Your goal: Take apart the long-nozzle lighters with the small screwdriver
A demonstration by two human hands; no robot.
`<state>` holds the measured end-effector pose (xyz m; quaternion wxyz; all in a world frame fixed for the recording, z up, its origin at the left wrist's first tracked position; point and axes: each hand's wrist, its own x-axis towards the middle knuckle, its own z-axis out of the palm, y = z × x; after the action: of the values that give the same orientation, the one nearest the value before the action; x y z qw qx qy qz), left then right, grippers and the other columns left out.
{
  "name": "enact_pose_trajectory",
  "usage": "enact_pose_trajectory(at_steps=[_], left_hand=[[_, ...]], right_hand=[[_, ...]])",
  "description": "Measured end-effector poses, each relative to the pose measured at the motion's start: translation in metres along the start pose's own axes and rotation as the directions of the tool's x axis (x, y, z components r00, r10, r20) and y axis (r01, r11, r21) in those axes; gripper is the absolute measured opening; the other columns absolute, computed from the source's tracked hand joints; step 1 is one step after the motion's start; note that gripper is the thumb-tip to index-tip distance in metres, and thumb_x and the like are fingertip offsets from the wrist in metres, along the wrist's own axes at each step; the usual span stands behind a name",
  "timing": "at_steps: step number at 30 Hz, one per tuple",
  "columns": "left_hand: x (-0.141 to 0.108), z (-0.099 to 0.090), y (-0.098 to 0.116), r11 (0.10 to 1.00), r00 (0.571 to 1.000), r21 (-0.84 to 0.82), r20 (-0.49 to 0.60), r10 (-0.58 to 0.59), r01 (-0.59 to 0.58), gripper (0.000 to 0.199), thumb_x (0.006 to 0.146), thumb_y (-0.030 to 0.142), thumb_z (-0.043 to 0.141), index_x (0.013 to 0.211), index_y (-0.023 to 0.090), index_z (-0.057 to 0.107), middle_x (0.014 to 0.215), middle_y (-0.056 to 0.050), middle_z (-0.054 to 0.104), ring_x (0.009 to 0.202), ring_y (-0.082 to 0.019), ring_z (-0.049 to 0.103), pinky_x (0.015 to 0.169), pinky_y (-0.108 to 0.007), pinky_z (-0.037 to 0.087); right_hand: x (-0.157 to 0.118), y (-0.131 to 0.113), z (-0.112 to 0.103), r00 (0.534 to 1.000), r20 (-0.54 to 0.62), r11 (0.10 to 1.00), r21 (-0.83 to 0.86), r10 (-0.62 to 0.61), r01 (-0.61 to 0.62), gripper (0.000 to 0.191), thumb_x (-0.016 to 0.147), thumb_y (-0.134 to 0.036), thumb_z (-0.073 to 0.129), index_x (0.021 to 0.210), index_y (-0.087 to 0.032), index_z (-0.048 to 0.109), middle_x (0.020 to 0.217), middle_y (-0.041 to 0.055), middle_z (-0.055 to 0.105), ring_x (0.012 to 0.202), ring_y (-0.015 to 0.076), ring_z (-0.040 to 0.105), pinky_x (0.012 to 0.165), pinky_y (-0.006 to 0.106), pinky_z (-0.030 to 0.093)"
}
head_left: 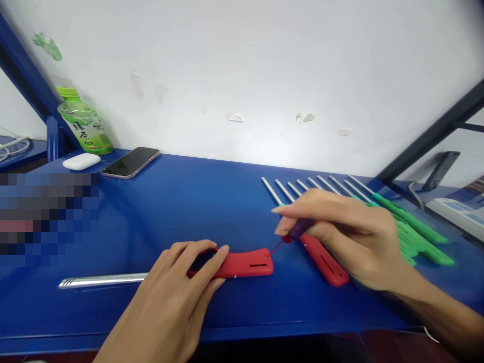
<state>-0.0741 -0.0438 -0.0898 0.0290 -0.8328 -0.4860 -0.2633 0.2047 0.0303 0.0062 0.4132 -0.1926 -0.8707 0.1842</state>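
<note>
left hand (174,287) with fingers clamped on long red plastic handle (245,263), right hand (340,227) with fingers pinched round small dark screwdriver (298,230), blue table (181,201) underneath

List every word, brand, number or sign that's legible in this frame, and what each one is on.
"茶": appears to be the lower large dark character on the green bottle; the character above it is too blurred to read.
Smaller print on the bottle: too small to read.
Blue-and-white panel at the right edge: markings too small and blurred.
Red handle under the left hand: no readable text.
</note>
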Motion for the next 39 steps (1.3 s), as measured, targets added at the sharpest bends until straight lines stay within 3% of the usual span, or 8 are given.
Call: enact_pose_trajectory(at_steps=[4, 9, 15, 20, 25, 31, 36, 39], left_hand=[[0.005, 0.002, 0.003, 1.000, 0.998, -0.019, -0.063, -0.020, 0.019, 0.040, 0.108, 0.045, 0.053, 0.145, 0.034, 0.063, 0.134, -0.007, 0.068, 0.122, -0.028, 0.063, 0.102, -0.047, 0.060], [0.010, 0.002, 0.007, 0.999, 0.996, -0.025, -0.083, -0.027, 0.025, 0.040, 0.106, 0.051, 0.055, 0.140, 0.033, 0.067, 0.131, -0.008, 0.070, 0.122, -0.029, 0.064, 0.105, -0.048, 0.059], [0.002, 0.001, 0.001, 1.000, 0.999, -0.003, -0.044, -0.003, 0.003, 0.041, 0.108, 0.039, 0.052, 0.148, 0.035, 0.061, 0.136, -0.007, 0.068, 0.121, -0.028, 0.064, 0.103, -0.048, 0.060], [-0.003, 0.001, -0.003, 0.999, 0.999, 0.038, 0.040, 0.019, -0.020, 0.051, 0.110, 0.028, 0.048, 0.160, 0.036, 0.044, 0.146, -0.006, 0.061, 0.124, -0.028, 0.058, 0.102, -0.053, 0.060], [-0.002, 0.000, -0.002, 0.999, 0.999, 0.035, 0.033, 0.029, -0.030, 0.051, 0.110, 0.028, 0.049, 0.160, 0.035, 0.043, 0.146, -0.006, 0.060, 0.124, -0.029, 0.057, 0.101, -0.053, 0.061], [-0.001, -0.001, 0.000, 1.000, 0.999, 0.016, 0.026, 0.019, -0.020, 0.047, 0.111, 0.028, 0.048, 0.157, 0.034, 0.046, 0.143, -0.006, 0.061, 0.121, -0.028, 0.058, 0.097, -0.051, 0.062], [-0.002, 0.000, -0.002, 1.000, 0.999, 0.022, 0.047, 0.019, -0.020, 0.051, 0.111, 0.028, 0.048, 0.160, 0.037, 0.042, 0.146, -0.006, 0.058, 0.125, -0.028, 0.055, 0.102, -0.054, 0.060], [-0.003, 0.000, -0.004, 1.000, 0.998, 0.016, 0.060, 0.018, -0.019, 0.052, 0.111, 0.028, 0.048, 0.162, 0.038, 0.040, 0.148, -0.005, 0.057, 0.126, -0.028, 0.055, 0.102, -0.053, 0.059]], right_hand=[[-0.001, 0.004, 0.006, 0.980, -0.194, 0.992, -0.122, -0.039, 0.015, 0.019, 0.097, -0.027, 0.078, 0.115, -0.031, 0.084, 0.081, 0.0013, 0.069, 0.076, 0.0178, 0.062, 0.064, 0.034, 0.052], [0.000, 0.005, 0.002, 0.998, -0.020, 0.998, 0.042, 0.054, -0.053, 0.039, 0.108, -0.016, 0.056, 0.139, -0.032, 0.073, 0.112, 0.0030, 0.077, 0.096, 0.0163, 0.072, 0.078, 0.032, 0.060], [-0.001, 0.004, 0.001, 0.993, -0.113, 0.997, 0.063, 0.042, -0.035, 0.017, 0.092, -0.023, 0.083, 0.106, -0.033, 0.084, 0.086, -0.0006, 0.075, 0.082, 0.0185, 0.064, 0.076, 0.036, 0.059], [0.000, 0.001, -0.002, 0.997, 0.050, 0.997, 0.053, 0.053, -0.056, 0.042, 0.106, -0.012, 0.058, 0.139, -0.033, 0.073, 0.119, 0.0038, 0.079, 0.103, 0.0182, 0.074, 0.082, 0.033, 0.063], [-0.001, 0.006, 0.004, 0.985, -0.169, 0.999, 0.004, 0.044, -0.044, 0.023, 0.087, -0.022, 0.088, 0.108, -0.031, 0.083, 0.084, -0.0001, 0.075, 0.075, 0.0183, 0.066, 0.064, 0.034, 0.055], [0.000, 0.002, 0.001, 0.998, -0.009, 0.997, 0.051, 0.060, -0.059, 0.035, 0.107, -0.015, 0.058, 0.133, -0.031, 0.075, 0.110, 0.0031, 0.081, 0.096, 0.0183, 0.076, 0.080, 0.033, 0.063], [-0.003, 0.006, 0.007, 0.985, -0.171, 1.000, -0.003, -0.017, 0.017, 0.022, 0.090, -0.019, 0.085, 0.107, -0.030, 0.081, 0.085, -0.0006, 0.075, 0.074, 0.0170, 0.065, 0.065, 0.034, 0.054], [-0.003, 0.004, 0.004, 0.990, -0.134, 0.995, -0.096, -0.038, 0.025, 0.009, 0.096, -0.023, 0.079, 0.105, -0.025, 0.081, 0.094, 0.0031, 0.077, 0.086, 0.0188, 0.070, 0.074, 0.035, 0.057]])
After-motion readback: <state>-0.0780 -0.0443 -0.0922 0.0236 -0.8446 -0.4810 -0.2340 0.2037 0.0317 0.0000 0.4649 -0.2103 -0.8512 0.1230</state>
